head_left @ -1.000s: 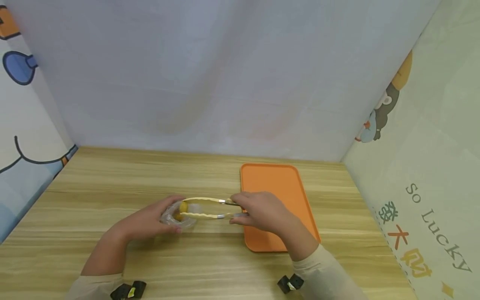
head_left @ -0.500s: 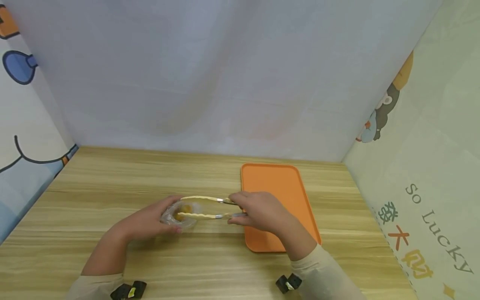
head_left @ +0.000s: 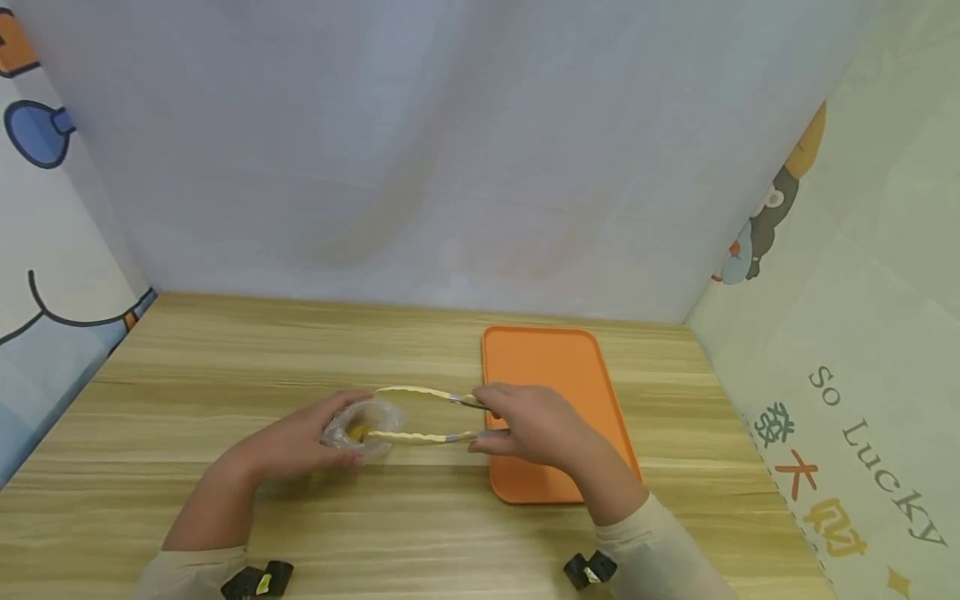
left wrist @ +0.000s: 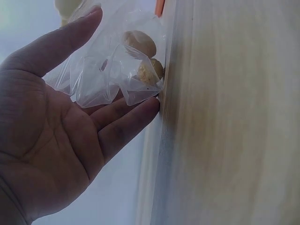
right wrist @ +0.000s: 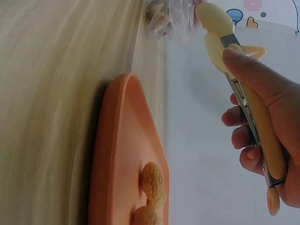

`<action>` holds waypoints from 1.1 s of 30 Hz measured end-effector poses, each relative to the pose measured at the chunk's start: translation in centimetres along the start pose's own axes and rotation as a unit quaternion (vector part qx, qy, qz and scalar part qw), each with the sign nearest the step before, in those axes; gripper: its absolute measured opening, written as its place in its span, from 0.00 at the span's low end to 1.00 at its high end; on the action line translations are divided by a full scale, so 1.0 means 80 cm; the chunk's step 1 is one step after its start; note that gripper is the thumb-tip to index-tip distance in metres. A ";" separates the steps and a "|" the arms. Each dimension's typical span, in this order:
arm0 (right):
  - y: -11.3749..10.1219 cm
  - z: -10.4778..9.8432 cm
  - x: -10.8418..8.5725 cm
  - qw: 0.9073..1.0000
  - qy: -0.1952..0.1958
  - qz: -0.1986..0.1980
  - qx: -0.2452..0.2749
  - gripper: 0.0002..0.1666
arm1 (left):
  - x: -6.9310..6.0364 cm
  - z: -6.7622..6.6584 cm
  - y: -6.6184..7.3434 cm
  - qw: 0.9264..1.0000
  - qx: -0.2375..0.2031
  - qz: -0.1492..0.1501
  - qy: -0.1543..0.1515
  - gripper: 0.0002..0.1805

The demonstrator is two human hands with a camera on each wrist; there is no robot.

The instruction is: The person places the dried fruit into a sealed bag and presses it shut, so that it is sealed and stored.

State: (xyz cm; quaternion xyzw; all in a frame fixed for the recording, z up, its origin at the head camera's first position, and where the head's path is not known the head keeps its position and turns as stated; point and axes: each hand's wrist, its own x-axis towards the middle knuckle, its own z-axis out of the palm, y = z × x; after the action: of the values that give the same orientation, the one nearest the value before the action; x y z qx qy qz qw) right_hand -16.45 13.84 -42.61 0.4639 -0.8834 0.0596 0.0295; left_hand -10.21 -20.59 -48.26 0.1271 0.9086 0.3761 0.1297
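Right hand (head_left: 532,425) grips tongs (head_left: 408,437) by the handle, thumb 1 side, fingers the other; the 2 tong arms stand well spread in the head view, nothing visible between them. Left hand (head_left: 300,437) holds the clear bag (head_left: 384,408) in a wide, loose curve, thumb on 1 side and fingers on the other, no tight pinch to see. In the head view the near tong tip overlaps the bag's right edge and the far tip ends beside the left fingertips; cannot tell if either touches. Bag sits on the table (head_left: 300,350), left of the tray (head_left: 540,350). Left wrist view shows 2 brown lumps (left wrist: 139,43) inside, low down, near the table. Right wrist view shows at least 2 similar nuts (right wrist: 152,178) on the tray, under the right hand. Step in hand, as judged: tongs lined up at the bag's mouth for picking out a lump, nothing caught yet, partway through a move from bag to tray. Next move likely calls for bringing the tips around 1 lump, then squeezing, with the left hand steadying the plastic so the tips don't snag it.
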 end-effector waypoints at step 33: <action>0.046 0.004 -0.083 0.981 -0.024 0.173 0.084 0.51 | 0.002 0.000 -0.003 1.000 0.011 0.005 0.005 0.49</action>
State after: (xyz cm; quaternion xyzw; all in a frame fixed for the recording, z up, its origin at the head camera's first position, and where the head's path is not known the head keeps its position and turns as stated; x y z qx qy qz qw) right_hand -15.69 21.31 -43.93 0.3062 -0.9426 0.1262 -0.0416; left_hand -10.43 -20.72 -48.48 0.1312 0.9128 0.3669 0.1222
